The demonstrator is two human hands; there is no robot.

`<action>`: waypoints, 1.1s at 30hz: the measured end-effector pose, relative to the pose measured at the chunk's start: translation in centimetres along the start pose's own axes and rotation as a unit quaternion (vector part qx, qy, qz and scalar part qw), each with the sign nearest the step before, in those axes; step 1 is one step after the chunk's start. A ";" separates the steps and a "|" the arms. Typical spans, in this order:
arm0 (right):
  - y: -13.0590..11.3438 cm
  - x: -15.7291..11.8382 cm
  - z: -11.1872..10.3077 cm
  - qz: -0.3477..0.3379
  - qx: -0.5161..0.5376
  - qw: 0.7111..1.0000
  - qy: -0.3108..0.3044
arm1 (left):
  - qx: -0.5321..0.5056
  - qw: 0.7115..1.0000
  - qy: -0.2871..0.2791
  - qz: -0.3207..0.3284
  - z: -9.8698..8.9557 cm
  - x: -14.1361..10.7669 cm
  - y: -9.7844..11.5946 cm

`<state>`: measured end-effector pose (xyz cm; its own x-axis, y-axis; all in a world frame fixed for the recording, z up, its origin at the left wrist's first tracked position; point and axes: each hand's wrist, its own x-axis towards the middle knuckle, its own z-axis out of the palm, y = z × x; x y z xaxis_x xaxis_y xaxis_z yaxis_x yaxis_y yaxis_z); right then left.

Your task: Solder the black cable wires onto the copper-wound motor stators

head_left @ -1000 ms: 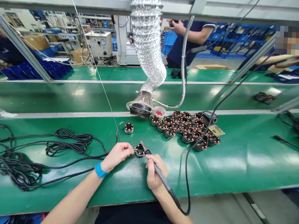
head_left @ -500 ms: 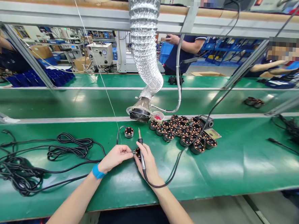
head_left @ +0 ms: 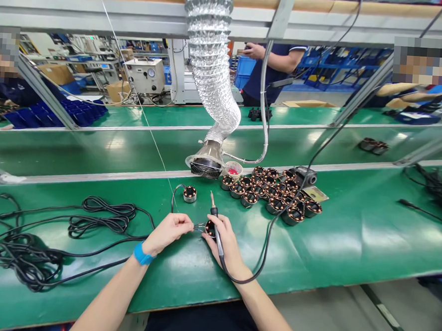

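Observation:
My left hand (head_left: 170, 232), with a blue band at its wrist, is closed in a pinch on thin wire ends (head_left: 198, 227). These reach toward a small copper-wound motor stator (head_left: 210, 229), which my right hand (head_left: 230, 243) grips low over the table. Within the same right hand lies a soldering iron (head_left: 217, 225), its tip pointing up and away from me. Fingers partly cover the stator, and whether the wires touch it I cannot tell. Beyond my hands, another stator (head_left: 190, 194) stands on the green table with a black cable at its left side.
Several stators (head_left: 275, 191) are grouped at the right, near a small tub (head_left: 233, 169) with something red inside. An extractor hose (head_left: 224, 111) hangs low ahead. Coiled black cables (head_left: 28, 258) lie at left. The iron's cord (head_left: 267, 238) loops right. Co-workers stand across the bench.
My right hand has shifted slightly right with the stator and soldering iron. The gap between my hands has widened, showing more wire. My left hand keeps its pinch.

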<state>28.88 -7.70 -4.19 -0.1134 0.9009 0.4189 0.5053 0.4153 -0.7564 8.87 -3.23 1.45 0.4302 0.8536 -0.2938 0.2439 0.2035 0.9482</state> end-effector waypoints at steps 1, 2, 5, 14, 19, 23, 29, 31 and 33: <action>0.0 0.0 0.0 -0.001 0.003 1.000 0.000 | -0.008 1.000 0.004 0.001 0.1 0.1 -0.1; 0.0 0.0 0.0 -0.002 0.006 1.000 0.000 | -0.015 1.000 0.009 0.002 0.2 0.3 -0.2; -0.1 0.0 0.0 -0.001 0.010 1.000 0.002 | -0.030 0.999 0.031 -0.002 0.8 0.7 -0.4; 0.1 0.1 0.3 -0.006 0.004 1.000 0.016 | -0.023 0.998 0.051 0.022 1.7 1.1 -1.2; -0.2 0.1 0.3 -0.049 -0.020 0.997 0.051 | -0.005 0.999 0.032 0.044 1.5 1.0 -1.5; -0.4 -0.1 0.6 -0.105 -0.012 0.991 0.080 | 0.013 0.996 -0.001 0.086 1.4 0.4 -0.9; -0.6 -0.5 1.7 -0.104 0.016 0.987 0.118 | -0.105 0.991 -0.071 0.048 2.0 0.7 -1.2; -0.8 -0.5 2.1 -0.086 0.026 0.988 0.124 | -0.185 0.980 -0.060 0.040 2.3 1.3 -1.8; -1.3 -0.4 2.6 -0.083 0.031 0.990 0.108 | -0.254 0.965 -0.027 0.052 2.6 1.9 -2.3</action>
<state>26.07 -8.28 -4.67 -0.0019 0.7748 0.6322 0.4402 0.5683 -0.6952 11.35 -3.31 -1.55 0.4766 0.8590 -0.1872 -0.2551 0.3388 0.9056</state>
